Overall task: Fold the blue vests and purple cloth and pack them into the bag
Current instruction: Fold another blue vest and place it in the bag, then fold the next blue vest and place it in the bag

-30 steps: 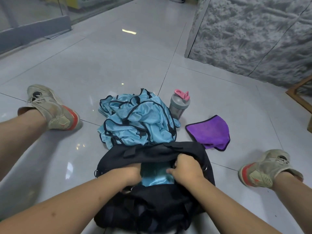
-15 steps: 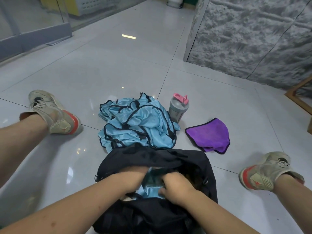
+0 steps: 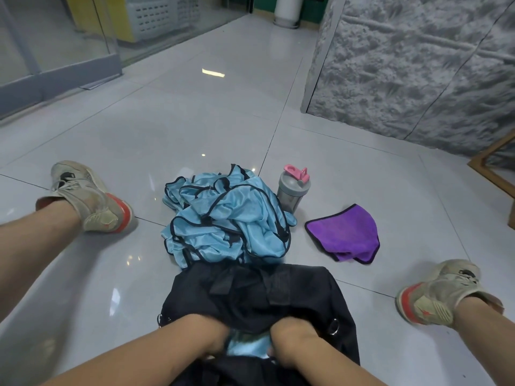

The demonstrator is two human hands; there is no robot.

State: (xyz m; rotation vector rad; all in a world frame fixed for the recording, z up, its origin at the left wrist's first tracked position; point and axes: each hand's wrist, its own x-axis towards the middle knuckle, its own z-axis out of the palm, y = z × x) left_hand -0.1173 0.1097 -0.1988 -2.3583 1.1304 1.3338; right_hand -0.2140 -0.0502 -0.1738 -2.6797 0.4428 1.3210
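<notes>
A black bag [image 3: 250,296] lies open on the floor between my legs. My left hand [image 3: 214,337] and my right hand [image 3: 291,335] are both sunk into its opening, curled on the two sides of a folded blue vest [image 3: 248,348]. The bag's upper flap hides my fingertips. Just beyond the bag is a crumpled pile of blue vests [image 3: 231,218] with black trim. A purple cloth [image 3: 345,232] lies flat on the tiles to the pile's right, unfolded.
A grey shaker bottle [image 3: 292,190] with a pink lid stands between the pile and the purple cloth. My shoes [image 3: 92,201] [image 3: 437,291] rest left and right. A stone-textured wall [image 3: 418,65] and a wooden frame [image 3: 496,168] are at the right.
Both hands have pushed the folded blue vest deeper into the bag. The bag's flap now covers most of the vest and my fingers.
</notes>
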